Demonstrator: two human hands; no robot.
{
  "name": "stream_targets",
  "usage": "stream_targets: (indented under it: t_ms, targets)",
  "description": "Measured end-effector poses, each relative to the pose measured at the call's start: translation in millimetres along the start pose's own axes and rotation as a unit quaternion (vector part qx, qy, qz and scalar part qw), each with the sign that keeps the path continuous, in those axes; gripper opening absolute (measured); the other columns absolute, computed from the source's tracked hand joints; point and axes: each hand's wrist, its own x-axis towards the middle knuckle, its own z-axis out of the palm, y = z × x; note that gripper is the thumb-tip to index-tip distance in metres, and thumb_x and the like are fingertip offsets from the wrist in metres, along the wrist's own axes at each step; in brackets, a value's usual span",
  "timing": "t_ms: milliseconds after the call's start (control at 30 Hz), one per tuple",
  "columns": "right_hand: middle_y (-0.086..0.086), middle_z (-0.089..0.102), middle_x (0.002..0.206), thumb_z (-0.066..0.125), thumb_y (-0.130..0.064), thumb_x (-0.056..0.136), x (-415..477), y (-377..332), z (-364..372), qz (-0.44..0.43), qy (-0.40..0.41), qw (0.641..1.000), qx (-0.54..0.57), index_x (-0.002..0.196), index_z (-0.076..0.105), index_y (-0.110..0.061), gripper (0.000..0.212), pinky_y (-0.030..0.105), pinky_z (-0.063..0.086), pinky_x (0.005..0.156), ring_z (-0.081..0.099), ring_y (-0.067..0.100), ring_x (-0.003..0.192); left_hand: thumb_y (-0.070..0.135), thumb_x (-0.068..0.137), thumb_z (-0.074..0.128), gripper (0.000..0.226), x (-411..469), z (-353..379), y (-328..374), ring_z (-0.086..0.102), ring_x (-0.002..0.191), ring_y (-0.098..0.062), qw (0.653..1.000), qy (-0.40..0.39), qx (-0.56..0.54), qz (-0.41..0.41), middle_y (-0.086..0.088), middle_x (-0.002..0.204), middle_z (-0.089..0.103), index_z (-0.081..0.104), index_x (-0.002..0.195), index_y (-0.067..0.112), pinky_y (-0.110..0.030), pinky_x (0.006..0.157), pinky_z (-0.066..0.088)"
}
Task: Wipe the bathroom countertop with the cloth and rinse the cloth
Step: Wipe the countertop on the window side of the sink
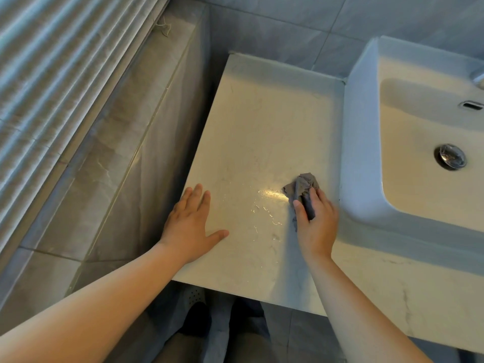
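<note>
Two hands, left hand [192, 226] flat, fingers spread, right hand [315, 225] gripping one cloth [303, 188], countertop [262, 132]

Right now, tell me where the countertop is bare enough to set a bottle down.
The pale marble countertop is bare from the back wall to the hands. Nearer, the flat left hand and the right hand gripping the grey cloth crowd it.

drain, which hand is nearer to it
Right. The right hand, gripping the cloth, is just left of the sink holding the drain; the left hand rests flat at the countertop's far left edge.
</note>
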Motion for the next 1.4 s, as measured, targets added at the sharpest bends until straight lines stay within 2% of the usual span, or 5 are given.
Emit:
stream_targets:
  t_ms: [367, 667, 900, 1067, 1400]
  targets:
    - [0.001, 0.053, 0.136, 0.06, -0.027, 0.093, -23, -35, 13, -0.047, -0.078, 0.995, 0.049, 0.136, 0.052, -0.014, 0.046, 0.031, 0.037, 0.109, 0.044, 0.016, 0.126, 0.073, 0.083, 0.037, 0.096, 3, 0, -5, -0.021, 0.143, -0.016, 1.0, -0.005, -0.02, 0.008, 0.004, 0.156, -0.025, -0.008, 0.151, 0.021, -0.041, 0.118, 0.003]
    - [-0.008, 0.065, 0.092, 0.062, -0.021, 0.089, 4, -41, -16, 0.007, -0.115, 0.992, 0.051, 0.103, 0.068, -0.018, 0.016, 0.019, 0.045, 0.07, 0.061, 0.014, 0.089, 0.072, 0.083, 0.038, 0.097, 3, -2, -4, -0.02, 0.144, -0.018, 1.0, -0.012, -0.018, 0.005, 0.003, 0.156, -0.024, -0.008, 0.151, 0.02, -0.042, 0.119, 0.005]
    - [-0.004, 0.058, 0.117, 0.059, -0.038, 0.091, -14, -33, -10, -0.015, -0.149, 0.989, -0.002, 0.13, 0.056, -0.022, 0.042, 0.028, 0.047, 0.091, 0.052, 0.011, 0.108, 0.073, 0.083, 0.038, 0.098, 3, -3, -3, -0.02, 0.144, -0.017, 1.0, -0.017, -0.016, -0.001, 0.003, 0.156, -0.025, -0.008, 0.151, 0.02, -0.042, 0.119, 0.006]
    - [-0.005, 0.063, 0.099, 0.07, -0.021, 0.082, -21, -46, 0, 0.045, -0.135, 0.987, 0.078, 0.111, 0.058, -0.023, 0.031, 0.025, 0.051, 0.074, 0.06, 0.014, 0.091, 0.072, 0.083, 0.039, 0.097, 3, -5, -2, -0.018, 0.144, -0.017, 0.999, -0.026, -0.026, -0.003, 0.004, 0.157, -0.023, -0.006, 0.152, 0.02, -0.042, 0.119, 0.006]
    - [-0.013, 0.068, 0.093, 0.064, -0.006, 0.079, 14, -76, -96, -0.039, -0.285, 0.956, 0.065, 0.103, 0.066, -0.03, 0.034, 0.016, 0.047, 0.072, 0.062, 0.004, 0.086, 0.058, 0.082, 0.059, 0.08, 4, -85, 40, 0.034, 0.135, -0.009, 0.967, -0.028, -0.239, 0.088, 0.009, 0.15, 0.033, 0.022, 0.149, 0.032, -0.024, 0.107, 0.028]
